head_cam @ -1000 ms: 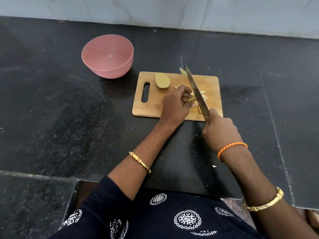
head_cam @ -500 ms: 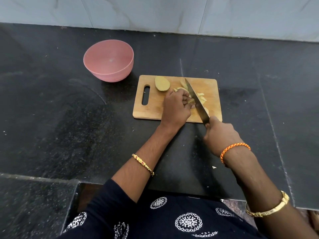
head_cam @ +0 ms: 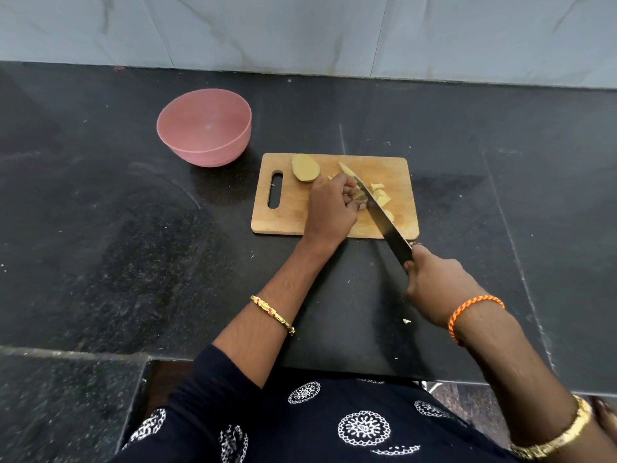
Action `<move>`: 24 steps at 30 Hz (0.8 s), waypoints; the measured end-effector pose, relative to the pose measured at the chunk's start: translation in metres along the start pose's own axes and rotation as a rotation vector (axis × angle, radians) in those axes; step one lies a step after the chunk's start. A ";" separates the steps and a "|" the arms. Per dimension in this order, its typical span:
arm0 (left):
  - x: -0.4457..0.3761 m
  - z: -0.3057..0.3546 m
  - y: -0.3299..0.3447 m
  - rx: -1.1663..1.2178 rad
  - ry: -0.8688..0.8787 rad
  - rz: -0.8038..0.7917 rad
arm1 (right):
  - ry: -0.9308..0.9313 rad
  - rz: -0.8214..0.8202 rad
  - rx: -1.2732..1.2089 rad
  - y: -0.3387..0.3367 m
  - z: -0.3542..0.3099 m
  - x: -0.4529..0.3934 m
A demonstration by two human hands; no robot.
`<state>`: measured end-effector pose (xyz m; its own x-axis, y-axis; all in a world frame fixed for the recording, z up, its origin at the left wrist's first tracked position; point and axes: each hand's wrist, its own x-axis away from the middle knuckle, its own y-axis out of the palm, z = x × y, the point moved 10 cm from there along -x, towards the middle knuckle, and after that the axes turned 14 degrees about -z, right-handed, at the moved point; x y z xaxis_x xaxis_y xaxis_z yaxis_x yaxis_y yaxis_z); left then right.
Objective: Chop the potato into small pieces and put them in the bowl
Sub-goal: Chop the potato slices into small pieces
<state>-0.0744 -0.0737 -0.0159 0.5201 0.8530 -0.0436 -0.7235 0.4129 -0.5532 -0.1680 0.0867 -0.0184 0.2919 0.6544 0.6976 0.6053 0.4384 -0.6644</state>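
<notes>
A wooden cutting board [head_cam: 293, 215] lies on the black counter. A potato half [head_cam: 304, 167] rests cut side down near the board's handle slot. My left hand [head_cam: 330, 208] curls over potato strips [head_cam: 360, 196] in the board's middle and holds them down. My right hand [head_cam: 434, 285] grips the handle of a knife [head_cam: 384, 218], whose blade slants down across the strips right beside my left fingers. Several cut potato pieces [head_cam: 381, 195] lie to the right of the blade. The pink bowl [head_cam: 204, 127] stands up and left of the board, with nothing in it.
A pale tiled wall [head_cam: 300, 28] closes the back of the counter. A small potato scrap [head_cam: 406, 321] lies on the counter near my right wrist. The counter's front edge runs just before my body, with a lower step at the left.
The knife came down from a raised tilt into the potato strips and has slid toward me. My left hand stayed on the strips. More cut pieces lie right of the blade.
</notes>
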 end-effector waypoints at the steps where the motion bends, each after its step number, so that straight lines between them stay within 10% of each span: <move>1: 0.000 0.000 0.001 -0.015 0.007 -0.010 | -0.009 0.005 -0.010 -0.002 0.002 0.001; 24: 0.005 0.003 0.011 -0.298 -0.029 -0.076 | -0.228 0.226 -0.258 -0.025 -0.002 -0.009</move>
<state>-0.0814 -0.0642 -0.0200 0.5513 0.8338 0.0287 -0.5160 0.3678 -0.7736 -0.1844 0.0683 -0.0071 0.2846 0.8491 0.4449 0.7190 0.1179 -0.6849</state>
